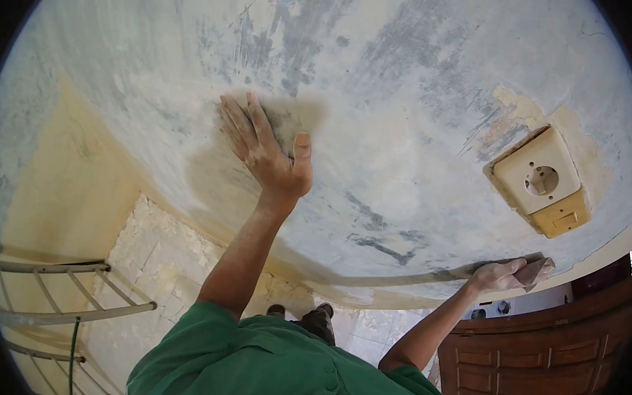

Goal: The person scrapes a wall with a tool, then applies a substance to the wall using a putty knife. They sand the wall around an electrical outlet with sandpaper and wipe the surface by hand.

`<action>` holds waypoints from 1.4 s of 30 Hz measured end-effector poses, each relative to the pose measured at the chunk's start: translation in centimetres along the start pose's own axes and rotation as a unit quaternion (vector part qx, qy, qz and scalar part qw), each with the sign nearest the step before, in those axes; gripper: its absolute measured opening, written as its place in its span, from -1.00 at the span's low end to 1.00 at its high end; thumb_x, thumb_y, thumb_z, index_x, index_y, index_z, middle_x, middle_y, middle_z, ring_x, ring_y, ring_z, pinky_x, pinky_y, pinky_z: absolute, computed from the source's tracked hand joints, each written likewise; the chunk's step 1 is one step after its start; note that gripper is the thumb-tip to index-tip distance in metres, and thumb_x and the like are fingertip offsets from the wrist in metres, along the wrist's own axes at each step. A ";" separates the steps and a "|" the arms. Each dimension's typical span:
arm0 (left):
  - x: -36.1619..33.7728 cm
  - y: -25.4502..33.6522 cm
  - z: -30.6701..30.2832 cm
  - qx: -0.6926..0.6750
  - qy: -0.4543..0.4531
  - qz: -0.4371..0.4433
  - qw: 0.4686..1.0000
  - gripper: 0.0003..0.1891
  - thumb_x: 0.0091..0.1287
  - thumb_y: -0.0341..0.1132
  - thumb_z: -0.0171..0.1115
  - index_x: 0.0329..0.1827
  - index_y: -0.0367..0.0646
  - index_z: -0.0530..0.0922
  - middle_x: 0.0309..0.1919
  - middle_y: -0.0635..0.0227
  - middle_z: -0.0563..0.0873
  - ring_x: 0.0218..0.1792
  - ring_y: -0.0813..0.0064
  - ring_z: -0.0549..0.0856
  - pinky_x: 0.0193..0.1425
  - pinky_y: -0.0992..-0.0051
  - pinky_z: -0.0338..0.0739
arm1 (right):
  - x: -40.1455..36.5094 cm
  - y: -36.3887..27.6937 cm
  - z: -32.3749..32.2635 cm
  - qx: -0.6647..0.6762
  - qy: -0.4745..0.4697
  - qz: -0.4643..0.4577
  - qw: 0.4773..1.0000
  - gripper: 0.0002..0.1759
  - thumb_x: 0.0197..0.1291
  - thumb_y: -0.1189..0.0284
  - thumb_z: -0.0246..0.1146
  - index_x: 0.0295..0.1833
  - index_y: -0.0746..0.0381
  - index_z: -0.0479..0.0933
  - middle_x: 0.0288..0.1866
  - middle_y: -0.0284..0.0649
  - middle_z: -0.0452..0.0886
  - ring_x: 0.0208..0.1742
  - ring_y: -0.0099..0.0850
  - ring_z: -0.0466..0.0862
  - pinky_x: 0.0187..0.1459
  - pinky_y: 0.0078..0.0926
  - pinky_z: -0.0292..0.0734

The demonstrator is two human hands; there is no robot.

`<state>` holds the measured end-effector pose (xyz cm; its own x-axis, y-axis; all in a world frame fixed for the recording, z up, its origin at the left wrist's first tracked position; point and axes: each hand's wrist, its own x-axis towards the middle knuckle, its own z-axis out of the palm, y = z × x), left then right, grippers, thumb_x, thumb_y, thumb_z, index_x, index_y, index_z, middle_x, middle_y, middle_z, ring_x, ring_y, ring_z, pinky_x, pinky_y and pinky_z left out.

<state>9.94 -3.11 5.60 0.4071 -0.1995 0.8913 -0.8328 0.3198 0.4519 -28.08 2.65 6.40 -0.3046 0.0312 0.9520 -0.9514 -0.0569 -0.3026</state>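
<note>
My left hand (271,155) lies against the patchy grey-white wall (377,143), fingers stretched out and thumb apart, with nothing in it. Pale dust coats its fingers. Low on the right, my right hand (498,275) is closed on a folded brown piece of sandpaper (538,275), which sticks out past the fingertips close to the wall. Above that hand, a cream socket (538,171) with a yellowed switch (562,216) below it is set in the wall, amid chipped plaster.
A metal ladder-like frame (70,318) stands at the lower left, a green cord (73,356) hanging from it. White flakes litter the tiled floor (160,267). On the lower right is a brown panelled wooden door (523,362).
</note>
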 end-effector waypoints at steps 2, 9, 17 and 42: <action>-0.2 -0.1 0.0 -0.001 -0.001 -0.009 1.000 -0.16 0.34 0.18 -0.14 0.46 -0.35 0.03 0.42 -0.33 -0.07 0.43 -0.32 -0.08 0.42 -0.13 -0.21 | 0.1 -0.2 -0.2 -0.006 -0.008 -0.015 1.000 -0.40 0.43 0.29 -0.14 0.43 0.45 0.02 0.48 0.08 0.04 0.50 -0.08 0.01 0.48 -0.17 -0.16; -0.4 0.0 0.2 -0.012 0.005 -0.021 1.000 -0.15 0.34 0.20 -0.16 0.45 -0.38 0.03 0.42 -0.34 -0.08 0.43 -0.31 -0.08 0.43 -0.12 -0.23 | 2.5 -1.9 0.5 0.188 0.056 0.099 0.976 -0.38 0.42 0.26 -0.14 0.42 0.47 0.00 0.46 0.16 0.06 0.47 -0.06 0.10 0.46 -0.19 -0.07; -0.8 0.0 0.2 -0.018 0.005 -0.026 0.999 -0.13 0.34 0.23 -0.20 0.44 -0.42 0.03 0.42 -0.34 -0.09 0.43 -0.31 -0.10 0.42 -0.12 -0.23 | -1.1 -2.5 0.1 -0.056 -0.026 -0.195 0.979 -0.34 0.44 0.13 -0.28 0.45 0.38 0.01 0.51 0.12 -0.06 0.53 -0.02 -0.06 0.50 -0.11 -0.16; -1.9 -0.2 0.4 -0.024 0.006 -0.048 0.999 -0.13 0.36 0.24 -0.25 0.44 -0.41 0.01 0.42 -0.34 -0.10 0.43 -0.34 -0.10 0.41 -0.16 -0.22 | 0.7 0.5 0.7 0.082 0.011 -0.025 0.996 -0.38 0.43 0.26 -0.19 0.43 0.45 -0.04 0.48 0.17 -0.01 0.50 0.00 0.01 0.46 -0.06 -0.06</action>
<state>9.18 -3.13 3.83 0.4891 -0.2198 0.8441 -0.7713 0.3430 0.5362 -28.72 1.95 6.99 -0.2597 0.0596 0.9639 -0.9457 -0.2177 -0.2413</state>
